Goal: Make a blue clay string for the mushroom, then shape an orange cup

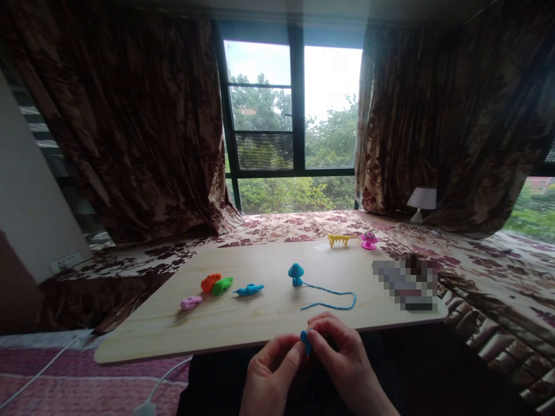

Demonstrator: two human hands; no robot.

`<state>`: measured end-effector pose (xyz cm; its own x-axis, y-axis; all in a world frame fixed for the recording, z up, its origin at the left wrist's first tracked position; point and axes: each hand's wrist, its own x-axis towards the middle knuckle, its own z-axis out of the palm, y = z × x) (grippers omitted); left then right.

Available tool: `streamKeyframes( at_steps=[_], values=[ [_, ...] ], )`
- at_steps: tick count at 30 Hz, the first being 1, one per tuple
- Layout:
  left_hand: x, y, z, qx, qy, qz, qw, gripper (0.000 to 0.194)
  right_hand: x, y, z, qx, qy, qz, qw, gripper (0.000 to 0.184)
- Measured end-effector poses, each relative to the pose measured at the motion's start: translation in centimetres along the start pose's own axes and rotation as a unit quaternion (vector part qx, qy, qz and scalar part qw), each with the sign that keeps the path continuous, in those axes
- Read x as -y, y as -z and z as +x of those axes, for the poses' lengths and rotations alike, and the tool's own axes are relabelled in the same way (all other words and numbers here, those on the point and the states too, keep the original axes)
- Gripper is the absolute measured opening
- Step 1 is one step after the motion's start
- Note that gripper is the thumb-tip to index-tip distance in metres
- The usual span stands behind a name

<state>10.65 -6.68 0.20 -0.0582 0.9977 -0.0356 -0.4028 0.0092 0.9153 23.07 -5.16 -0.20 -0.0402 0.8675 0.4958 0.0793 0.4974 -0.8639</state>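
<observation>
A small blue piece of modelling clay (306,342) is pinched between my two hands, just off the near edge of the table. My left hand (277,367) grips it from the left with thumb and forefinger. From the right, my right hand (340,352) presses its thumb and fingertips against the same piece, hiding part of it. Beyond them a blue clay mushroom (296,274) stands upright on the table. A thin blue strand (333,305) runs from its base and bends back toward my hands.
Left on the wooden table (173,335) lie a blue lump (248,290), green lump (222,286), orange lump (210,282) and pink lump (191,303). A yellow four-legged figure (338,240) and pink mushroom shape (368,241) stand at the back. A blurred object (405,286) lies right.
</observation>
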Motion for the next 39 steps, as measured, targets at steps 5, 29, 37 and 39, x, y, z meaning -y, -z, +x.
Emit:
streamKeyframes(
  at_steps=[5, 29, 37, 39],
  values=[
    [0.1, 0.3, 0.1, -0.006, 0.014, 0.006, 1.000, 0.025, 0.5, 0.7, 0.3, 0.027, -0.017, 0.008, 0.999, 0.013],
    [0.0, 0.0, 0.1, -0.020, 0.037, -0.055, 0.998, 0.027, 1.2, 0.5, -0.5, 0.044, 0.048, -0.072, 0.995, 0.017],
    [-0.9, 0.4, -0.4, -0.051, -0.327, 0.269, 0.905, 0.007, 1.4, 0.6, -0.4, 0.071, 0.024, -0.090, 0.993, 0.017],
    [-0.8, 0.5, -0.4, -0.051, -0.375, 0.312, 0.872, 0.009, 1.3, 0.6, -0.4, 0.064, 0.020, -0.088, 0.994, 0.016]
  ],
)
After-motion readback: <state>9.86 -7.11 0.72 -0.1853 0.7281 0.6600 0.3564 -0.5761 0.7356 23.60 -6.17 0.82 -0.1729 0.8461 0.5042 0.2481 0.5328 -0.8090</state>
